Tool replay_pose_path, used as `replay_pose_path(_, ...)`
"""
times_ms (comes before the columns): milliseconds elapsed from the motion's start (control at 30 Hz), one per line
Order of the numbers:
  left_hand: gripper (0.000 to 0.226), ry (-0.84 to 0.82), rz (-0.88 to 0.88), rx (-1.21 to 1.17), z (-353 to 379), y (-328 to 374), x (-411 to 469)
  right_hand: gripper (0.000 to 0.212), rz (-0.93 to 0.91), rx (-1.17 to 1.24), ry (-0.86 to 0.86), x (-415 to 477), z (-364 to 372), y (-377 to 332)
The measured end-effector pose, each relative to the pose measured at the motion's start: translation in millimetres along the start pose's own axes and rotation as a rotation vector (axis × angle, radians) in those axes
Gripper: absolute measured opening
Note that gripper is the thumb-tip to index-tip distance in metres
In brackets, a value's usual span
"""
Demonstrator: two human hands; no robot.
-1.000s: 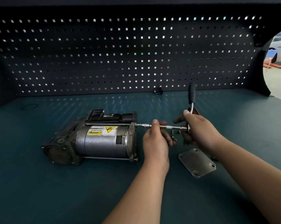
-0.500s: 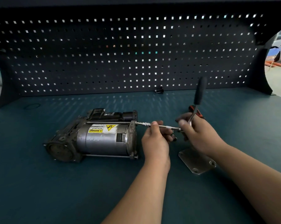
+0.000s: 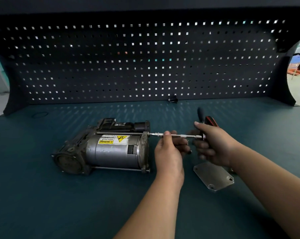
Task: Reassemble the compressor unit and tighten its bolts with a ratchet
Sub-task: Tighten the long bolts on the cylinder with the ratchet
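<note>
Looks like the ratchet (image 3: 200, 113) handle swung back left since half a second ago, so he's mid-stroke on the top bolt (image 3: 148, 134) of the compressor (image 3: 111, 149) lying on the bench (image 3: 59, 204), left hand (image 3: 169, 152) pinching the extension bar (image 3: 180, 135), right hand (image 3: 214, 145) wrapped round the ratchet's head end.

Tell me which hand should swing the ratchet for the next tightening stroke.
Right. The right hand grips the ratchet near its head. The left hand pinches the extension bar beside the compressor and is probably better left steadying it.
</note>
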State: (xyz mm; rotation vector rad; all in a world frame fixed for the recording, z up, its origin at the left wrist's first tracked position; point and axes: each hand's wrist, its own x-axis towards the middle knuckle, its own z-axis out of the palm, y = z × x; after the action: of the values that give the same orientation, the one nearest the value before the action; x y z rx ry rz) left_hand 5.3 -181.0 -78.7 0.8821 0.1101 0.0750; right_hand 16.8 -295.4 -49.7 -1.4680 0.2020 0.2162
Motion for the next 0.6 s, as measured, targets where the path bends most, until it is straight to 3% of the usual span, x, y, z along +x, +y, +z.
replay_pose_path(100,0.028,-0.004,0.013,0.001,-0.5,1.6,1.6,0.044,0.199,0.235,-0.157,-0.3,-3.2,-2.5)
replay_pose_path(233,0.031,0.032,0.035,0.017,0.4,0.3,2.7,0.053,0.170,0.221,-0.159,0.8,-2.4,1.1)
replay_pose_path(300,0.031,0.054,0.040,0.029,0.7,-2.1,2.6,0.049,-0.012,0.006,-0.084,0.2,-6.1,7.3)
replay_pose_path(400,0.030,0.072,0.047,0.047,-0.6,-6.1,3.4,0.017,-0.609,-0.723,0.091,-0.7,-19.9,16.5)
replay_pose_path(500,0.030,0.077,0.047,0.060,-2.4,-7.8,5.1,0.007,-1.101,-1.219,0.042,1.8,-30.3,18.6)
replay_pose_path(533,0.030,0.078,0.046,0.070,-2.6,-8.2,5.7,0.013,-1.157,-1.297,0.037,2.7,-31.1,19.8)
replay_pose_path(600,0.031,0.077,0.040,0.076,-2.9,-8.4,6.5,0.014,-1.102,-1.310,0.077,2.3,-28.4,20.3)
